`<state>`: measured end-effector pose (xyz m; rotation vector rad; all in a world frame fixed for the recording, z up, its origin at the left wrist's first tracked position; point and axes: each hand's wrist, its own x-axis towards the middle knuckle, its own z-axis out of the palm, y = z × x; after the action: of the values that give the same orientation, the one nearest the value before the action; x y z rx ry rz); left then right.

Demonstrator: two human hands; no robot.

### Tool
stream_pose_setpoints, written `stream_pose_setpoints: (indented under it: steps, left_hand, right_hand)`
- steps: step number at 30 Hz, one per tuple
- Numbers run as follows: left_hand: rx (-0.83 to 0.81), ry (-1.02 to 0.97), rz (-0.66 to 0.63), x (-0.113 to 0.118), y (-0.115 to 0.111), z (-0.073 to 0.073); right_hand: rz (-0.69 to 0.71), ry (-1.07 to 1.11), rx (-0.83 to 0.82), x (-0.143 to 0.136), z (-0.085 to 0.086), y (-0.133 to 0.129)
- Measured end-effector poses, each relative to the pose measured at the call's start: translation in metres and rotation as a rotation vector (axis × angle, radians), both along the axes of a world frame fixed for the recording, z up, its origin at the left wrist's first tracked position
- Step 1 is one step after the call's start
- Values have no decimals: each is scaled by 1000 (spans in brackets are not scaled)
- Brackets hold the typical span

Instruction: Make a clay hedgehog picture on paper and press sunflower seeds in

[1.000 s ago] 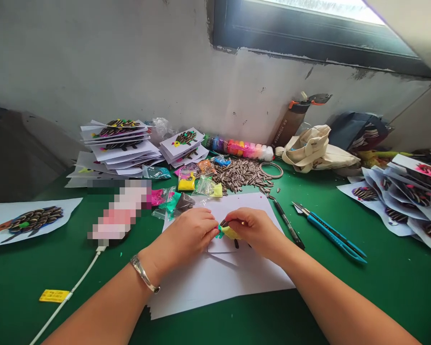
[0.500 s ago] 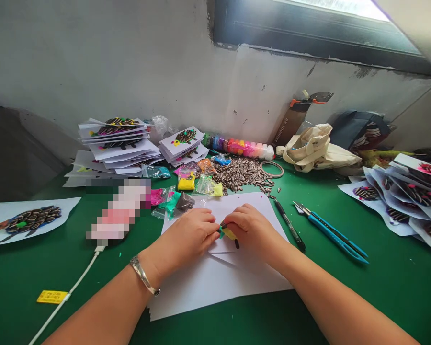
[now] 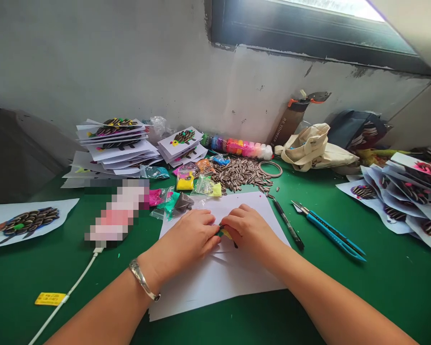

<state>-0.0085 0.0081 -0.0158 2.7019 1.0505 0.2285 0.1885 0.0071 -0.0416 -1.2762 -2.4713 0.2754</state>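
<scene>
My left hand (image 3: pixel 196 232), a silver bracelet at its wrist, rests on white paper (image 3: pixel 187 292) with thumb and fingers drawn together at the left edge of a small clay figure. That figure (image 3: pixel 225 233) shows yellow and green, with a dark leg-like bit below, and is mostly covered by my fingers. From the other side my right hand (image 3: pixel 249 227) curls over it, its fingertips closed round a dark sliver (image 3: pixel 221 226) that looks like a sunflower seed. What lies between my left fingertips is hidden.
Behind the paper are bagged coloured clay (image 3: pixel 185 182), a heap of sunflower seeds (image 3: pixel 237 173) and a tape ring (image 3: pixel 271 168). A pen (image 3: pixel 287 223) and blue tweezers (image 3: pixel 335 235) lie right. Stacked seed-decorated cards (image 3: pixel 118 148) stand left, more cards (image 3: pixel 409 196) right. A white cable (image 3: pixel 79 282) crosses the left side.
Both hands stay over the clay figure with only slight finger movement. The right fingers cover a bit more of the yellow. The whole view has shifted slightly.
</scene>
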Motion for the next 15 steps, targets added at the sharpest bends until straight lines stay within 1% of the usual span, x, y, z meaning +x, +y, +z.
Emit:
stream_pose_setpoints:
  steps: [3, 5, 11, 15]
  left_hand:
    - [0, -10, -5, 0, 0, 1]
    - [5, -4, -10, 0, 0, 1]
    - [37, 63, -7, 1, -1, 0]
    - [82, 81, -2, 3, -3, -1]
  right_hand:
    - [-92, 17, 10, 3, 4, 1]
    - [-124, 31, 0, 4, 4, 2]
    - [-83, 11, -38, 6, -6, 3]
    - [-83, 17, -40, 5, -8, 3]
